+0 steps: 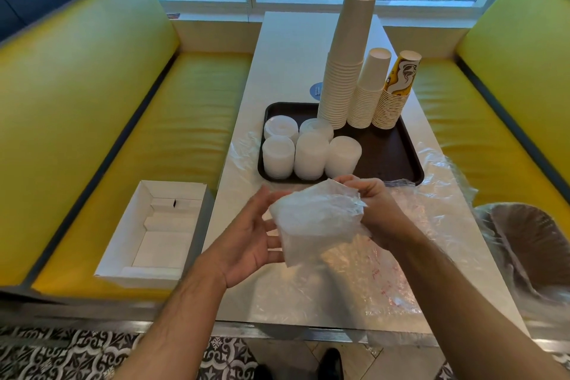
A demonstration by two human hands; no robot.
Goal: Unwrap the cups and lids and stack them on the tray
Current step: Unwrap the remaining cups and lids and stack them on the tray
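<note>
A dark tray (388,157) lies on the white table (287,71). On its far side stand three upside-down cup stacks: a tall white one (345,62), a shorter white one (368,89) and a yellow patterned one (396,92). Several stacks of white lids (310,154) fill the tray's left half. In front of the tray I hold a plastic-wrapped bundle of lids (314,219). My left hand (249,237) supports it from the left with spread fingers. My right hand (373,207) pinches the wrap at its top right corner.
Loose clear plastic wrap (379,274) covers the near table. An open white cardboard box (154,228) sits on the yellow bench at left. A wrapped brown bundle (530,244) lies on the right bench. Yellow benches flank the table.
</note>
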